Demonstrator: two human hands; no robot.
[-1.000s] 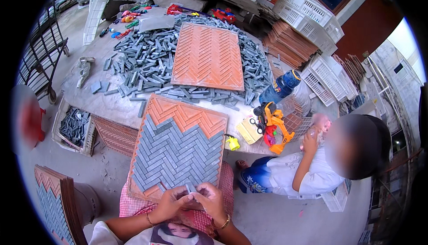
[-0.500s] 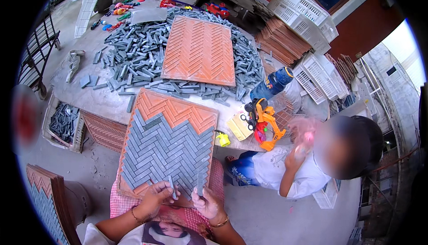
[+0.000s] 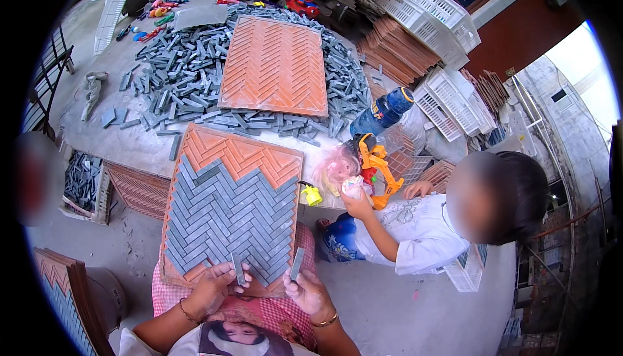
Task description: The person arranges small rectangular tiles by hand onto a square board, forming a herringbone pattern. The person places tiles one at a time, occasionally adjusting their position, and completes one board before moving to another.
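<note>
On my lap leans an orange herringbone mould tray (image 3: 256, 155), its middle filled with grey stone strips and its zigzag top rows bare. My left hand (image 3: 214, 290) pinches a narrow grey stone strip (image 3: 238, 269) upright over the tray's lower edge. In my right hand (image 3: 311, 296) another grey stone strip (image 3: 297, 263) stands up between thumb and fingers, at the tray's lower right corner. Bare orange slots show beside my left hand's fingers. Both strips are held apart from each other.
A large heap of grey stone strips (image 3: 188, 77) covers the table, with an empty orange mould tray (image 3: 272, 64) on it. To the right, a child (image 3: 422, 226) stands by a toy excavator (image 3: 383, 174) and a blue bottle (image 3: 383, 111). A crate of strips (image 3: 84, 184) sits left.
The whole view has shifted slightly. My hands still hold their strips, the right one now tilted more. The child's hand with a pinkish thing has come down toward the toys at the table edge.
</note>
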